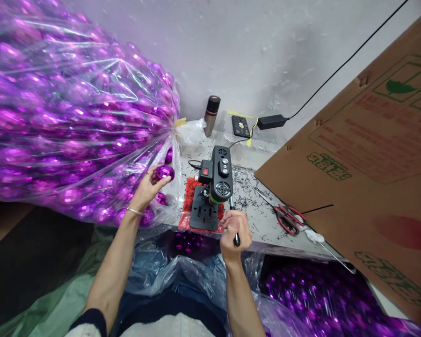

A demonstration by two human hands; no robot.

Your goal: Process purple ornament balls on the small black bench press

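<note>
The left hand (148,187) pinches 1 shiny purple faceted plastic bauble (165,172) in its fingertips beside the clear bag of baubles (66,112). It looks light, slick and crushable. The right hand (234,228) grips the small black drill press's lever (236,238).

Two bare hands worked: the left hand (148,186) held one shiny purple faceted ball (165,172), the right hand (234,228) one black lever handle (233,220). There was one small black bench drill press (215,180), one pair of red-handled scissors (287,219), one large brown cardboard box (365,178), and one big clear plastic bag of purple balls (66,117), too many to count.
</note>
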